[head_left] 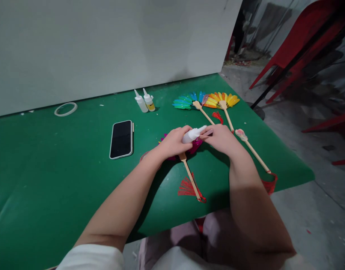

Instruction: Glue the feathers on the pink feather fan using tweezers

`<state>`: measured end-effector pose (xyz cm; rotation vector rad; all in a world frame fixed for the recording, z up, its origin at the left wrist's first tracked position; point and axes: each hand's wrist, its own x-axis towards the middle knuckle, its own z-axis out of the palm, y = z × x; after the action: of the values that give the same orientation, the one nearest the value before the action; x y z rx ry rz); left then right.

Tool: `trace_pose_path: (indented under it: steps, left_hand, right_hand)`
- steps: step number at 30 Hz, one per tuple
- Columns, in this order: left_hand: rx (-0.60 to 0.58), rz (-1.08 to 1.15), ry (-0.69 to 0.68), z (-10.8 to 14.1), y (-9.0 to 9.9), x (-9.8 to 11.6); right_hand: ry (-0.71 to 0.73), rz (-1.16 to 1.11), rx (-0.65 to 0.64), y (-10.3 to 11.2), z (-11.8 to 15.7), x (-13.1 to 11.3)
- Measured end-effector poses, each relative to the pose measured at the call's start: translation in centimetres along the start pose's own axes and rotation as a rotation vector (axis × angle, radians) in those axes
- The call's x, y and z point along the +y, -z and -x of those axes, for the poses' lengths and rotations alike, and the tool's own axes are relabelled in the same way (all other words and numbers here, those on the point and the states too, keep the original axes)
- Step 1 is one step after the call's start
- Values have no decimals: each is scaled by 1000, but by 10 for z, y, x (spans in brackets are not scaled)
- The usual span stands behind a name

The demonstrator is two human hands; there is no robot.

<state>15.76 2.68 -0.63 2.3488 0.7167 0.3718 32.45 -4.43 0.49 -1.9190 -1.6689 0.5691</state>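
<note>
My left hand [175, 141] is closed around a white glue bottle [191, 135], its nozzle tilted up to the right. At the nozzle tip, my right hand [219, 138] pinches a thin pale pinkish piece [208, 133], partly covered by the fingers. Beneath both hands lies a magenta fan [195, 146], mostly hidden. Its wooden handle [190, 176] points toward me and ends in a red tassel [187, 187]. Right of my right hand is a wooden stick [256, 155] with a whitish blob on its head and a red tassel [270, 184].
A blue-green fan [189, 101] and a yellow-orange fan [223, 100] lie at the back right. Two more glue bottles [141, 103] stand near the wall. A phone [121, 139] and a tape ring [65, 109] rest on the green table [62, 180]. Red chairs [299, 41] stand beyond.
</note>
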Motion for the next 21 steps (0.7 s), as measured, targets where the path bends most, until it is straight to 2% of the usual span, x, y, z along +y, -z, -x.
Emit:
trace_pose_path:
  steps: [21]
  left_hand:
    - [-29,-92,-5,0,-1,-3]
  right_hand:
    - [-3,-28,-49,10,7,-5]
